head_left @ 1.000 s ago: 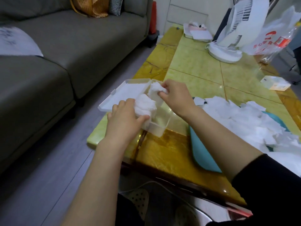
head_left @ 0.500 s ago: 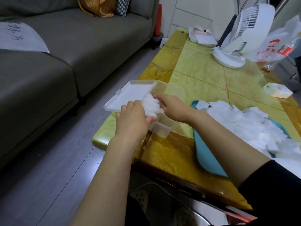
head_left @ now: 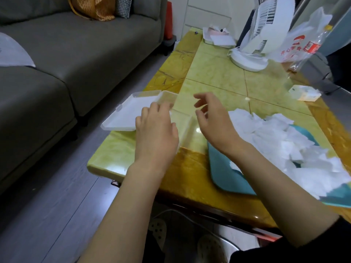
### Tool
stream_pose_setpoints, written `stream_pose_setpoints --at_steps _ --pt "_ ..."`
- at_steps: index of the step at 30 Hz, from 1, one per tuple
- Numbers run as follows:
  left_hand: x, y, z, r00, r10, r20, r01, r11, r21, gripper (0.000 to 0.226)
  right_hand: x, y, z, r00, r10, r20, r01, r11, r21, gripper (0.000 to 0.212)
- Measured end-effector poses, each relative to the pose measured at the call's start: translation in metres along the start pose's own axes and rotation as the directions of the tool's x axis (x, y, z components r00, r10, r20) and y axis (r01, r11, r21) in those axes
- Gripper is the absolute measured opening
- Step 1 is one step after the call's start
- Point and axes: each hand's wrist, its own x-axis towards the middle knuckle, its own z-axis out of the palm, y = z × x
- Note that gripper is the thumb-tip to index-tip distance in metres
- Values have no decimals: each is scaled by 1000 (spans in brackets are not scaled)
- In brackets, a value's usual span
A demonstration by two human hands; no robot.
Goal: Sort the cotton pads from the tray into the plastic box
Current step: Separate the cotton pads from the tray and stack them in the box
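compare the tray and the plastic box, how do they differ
The tray is opaque teal; the plastic box is clear. The tray is heaped with cotton pads; the box's inside is mostly hidden under the left hand. The box has a lid lying open beside it; the tray has none. Both sit on the table.

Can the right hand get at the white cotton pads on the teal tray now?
Probably yes: the right hand is open, empty, beside the loose white cotton pads heaped on the teal plastic tray, nothing between.
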Motion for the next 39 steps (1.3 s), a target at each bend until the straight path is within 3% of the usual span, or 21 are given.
stream_pose_setpoints --at_steps 2,4,9,12,15,19,25,28,30,32,34,37,39 --pt "-3 18 9 997 79 24 -77 996 -52 37 -18 17 -17 991 58 -122 -61 998 -20 26" --pt "-7 35 24 982 157 105 -151 987 -60 34 -35 37 -31 980 125 -156 -139 987 -85 23" --pt "-20 62 66 890 282 358 -335 938 93 30 -64 74 -57 963 266 -35 -252 848 -467 41" --pt "-25 66 84 830 269 488 -400 897 186 34 -76 87 -64 921 384 63 -282 770 -573 58" --pt "-23 69 92 809 246 534 -427 870 246 35 -79 96 -69 906 419 53 -315 753 -578 53" --pt "-17 72 96 812 217 543 -413 870 270 34 -73 101 -76 910 409 -68 -384 770 -510 27" --pt "-15 75 99 824 198 531 -396 871 290 31 -70 102 -80 908 382 -172 -419 843 -338 24" --pt "-11 75 101 876 165 453 -275 943 188 33 -70 96 -80 908 355 -220 -396 901 -180 22" --pt "-7 76 101 909 107 402 -105 994 -27 37 -71 87 -79 910 338 -242 -354 935 -27 17" --pt "-3 79 100 919 27 392 119 932 -343 41 -71 76 -79 912 344 -225 -322 938 127 10" --pt "2 81 96 919 -13 395 237 818 -524 39 -73 67 -77 926 322 -198 -285 939 192 10" --pt "6 79 91 935 17 353 230 730 -644 13 -75 63 -73 948 281 -149 -251 948 196 12" --pt "7 76 90 949 11 316 216 708 -672 19 -75 64 -72 953 278 -123 -254 950 183 8"
